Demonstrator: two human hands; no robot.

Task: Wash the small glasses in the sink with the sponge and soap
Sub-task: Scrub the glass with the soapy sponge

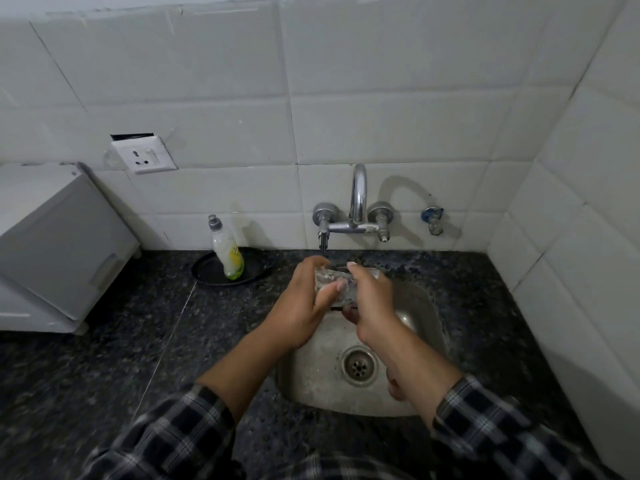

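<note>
Above the far part of the steel sink (311, 372), both my hands hold one small clear glass (337, 289). My left hand (304, 303) grips it from the left, thumb across its side. My right hand (372, 299) is curled around the glass from the right, fingers over its top. The glass lies roughly on its side and looks soapy. A soap bottle (227, 251) with a grey cap and yellow-green label stands on a black plate (207, 271) left of the sink. No sponge shows; whatever my right palm covers is hidden.
A chrome tap (358, 202) with two knobs juts from the tiled wall behind the sink. The drain (359, 365) sits in the sink bottom. A grey-white appliance (59, 247) stands on the dark granite counter (138, 341) at left. A wall socket (143, 155) hangs above.
</note>
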